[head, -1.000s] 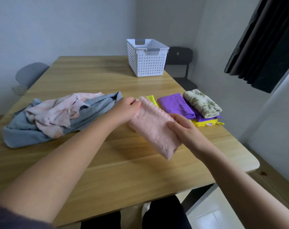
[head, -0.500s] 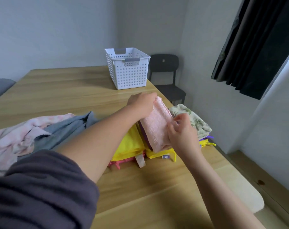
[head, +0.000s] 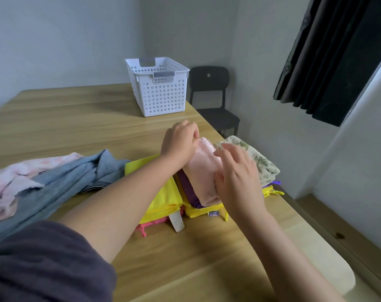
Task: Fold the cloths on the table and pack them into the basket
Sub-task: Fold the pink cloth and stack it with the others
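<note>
Stacking step: the folded pink cloth (head: 203, 171) sits on the folded pile (head: 163, 197) at the right edge of the counter (head: 76, 118). Your left hand (head: 180, 140) pinches its far end with curled fingers; your right hand (head: 237, 179) lies on it, fingers loose. Next, release and fetch the blue cloth (head: 65, 182); the basket (head: 161, 88) stands beyond.

Folded pink cloth (head: 203, 171) lies atop a purple cloth (head: 188, 188) and a yellow cloth (head: 198, 211) near the table (head: 76, 118)'s right edge; folded floral cloth (head: 263, 168) just beside; blue cloth (head: 76, 177) and pale cloth (head: 10, 186) heaped unfolded at left; white perforated basket (head: 161, 94) upright beyond.
</note>
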A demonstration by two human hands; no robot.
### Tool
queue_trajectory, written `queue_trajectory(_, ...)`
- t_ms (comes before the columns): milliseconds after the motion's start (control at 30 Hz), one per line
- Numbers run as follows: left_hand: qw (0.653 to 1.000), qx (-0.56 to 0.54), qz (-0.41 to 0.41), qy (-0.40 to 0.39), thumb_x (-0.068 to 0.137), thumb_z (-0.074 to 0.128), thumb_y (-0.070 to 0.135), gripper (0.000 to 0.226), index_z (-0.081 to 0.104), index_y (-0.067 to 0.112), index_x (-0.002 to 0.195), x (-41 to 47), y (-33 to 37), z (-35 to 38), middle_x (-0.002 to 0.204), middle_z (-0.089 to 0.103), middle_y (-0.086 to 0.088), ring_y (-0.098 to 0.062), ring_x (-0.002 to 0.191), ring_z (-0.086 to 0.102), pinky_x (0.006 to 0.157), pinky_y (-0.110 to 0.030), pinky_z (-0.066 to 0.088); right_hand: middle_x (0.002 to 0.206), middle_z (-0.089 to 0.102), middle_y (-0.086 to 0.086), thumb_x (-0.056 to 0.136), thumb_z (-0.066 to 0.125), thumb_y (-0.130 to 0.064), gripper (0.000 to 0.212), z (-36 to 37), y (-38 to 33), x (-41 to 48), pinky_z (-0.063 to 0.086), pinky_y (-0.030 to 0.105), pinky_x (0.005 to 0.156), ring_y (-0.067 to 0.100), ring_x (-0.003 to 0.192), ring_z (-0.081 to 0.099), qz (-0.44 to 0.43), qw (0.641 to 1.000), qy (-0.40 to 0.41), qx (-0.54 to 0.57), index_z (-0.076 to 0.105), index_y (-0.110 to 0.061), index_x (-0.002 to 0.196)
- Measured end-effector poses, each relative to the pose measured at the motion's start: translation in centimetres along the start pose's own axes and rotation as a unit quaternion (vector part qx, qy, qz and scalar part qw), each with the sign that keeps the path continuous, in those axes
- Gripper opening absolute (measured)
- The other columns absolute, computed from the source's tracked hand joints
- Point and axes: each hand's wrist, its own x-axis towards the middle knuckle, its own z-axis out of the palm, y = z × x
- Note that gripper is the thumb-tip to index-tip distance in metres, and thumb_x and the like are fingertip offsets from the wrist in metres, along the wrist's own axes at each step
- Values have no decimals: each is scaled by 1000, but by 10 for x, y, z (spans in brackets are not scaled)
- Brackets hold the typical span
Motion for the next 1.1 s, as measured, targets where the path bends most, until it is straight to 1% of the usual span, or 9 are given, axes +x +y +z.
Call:
queue_trajectory(67,999,-31,-6,-13,87,49,8,17,65,15,90,-4,0,-4,96,60,2,-21,93,56,72,-29,41,126,60,16,71,43,4,48,-1,0,3,47,38,93,34,118,56,-38,996,-54,54,64,-1,114)
queue_trajectory(167,997,-40,-23,-63,93,40,14,31,68,18,105,-13,0,-6,112,65,-1,-24,103,57,83,-33,46,146,44,5,92,29,-8,45,-10,-2,4,19,27,113,22,141,29,-61,982,-154,95,55,-7,129)
queue_trajectory(233,992,-24,-26,-125,98,32,23,38,59,21,125,-19,-3,-4,128,59,-5,-27,117,52,94,-35,43,153,32,1,101,24,-25,43,-9,0,-3,11,28,115,17,145,16,-82,974,-202,64,44,-11,136)
queue_trajectory(333,972,35,-13,-233,103,18,31,48,27,17,148,-32,-8,5,155,27,-2,-18,142,26,115,-40,20,158,17,0,94,6,-46,68,0,6,-18,9,33,119,12,147,5,-90,968,-232,19,26,-13,149)
queue_trajectory(533,961,116,8,-250,103,11,32,51,12,15,151,-37,-9,12,159,10,3,-10,145,11,117,-43,1,159,13,-2,86,-6,-49,78,4,12,-24,-2,25,114,8,146,2,-94,964,-250,-12,21,-15,151)
queue_trajectory(667,972,77,-1,-223,103,15,31,52,9,13,151,-38,-6,4,159,7,0,-11,146,7,119,-41,0,159,11,-3,85,-6,-51,79,-2,11,-18,-1,28,115,8,147,0,-100,961,-258,-3,18,-17,152)
queue_trajectory(833,988,-122,-52,-72,101,35,24,51,23,11,149,-58,0,-42,158,15,0,-12,145,9,119,-36,6,158,18,-2,94,11,-40,63,-34,-13,-7,0,17,113,7,146,8,-91,976,-194,42,23,-14,150)
queue_trajectory(1000,995,-60,-77,-6,90,50,11,39,53,13,129,-114,-57,-92,141,45,0,-21,129,39,111,-34,25,152,33,-9,100,39,-30,46,-50,-73,-8,26,20,104,8,138,27,-113,976,-161,91,36,-19,145)
queue_trajectory(1100,991,-2,-132,3,87,51,7,33,60,11,119,-146,-93,-116,131,53,-2,-25,122,43,108,-38,28,156,25,-9,101,37,-32,49,-36,-108,-10,21,21,108,7,143,19,-142,963,-207,98,29,-21,148)
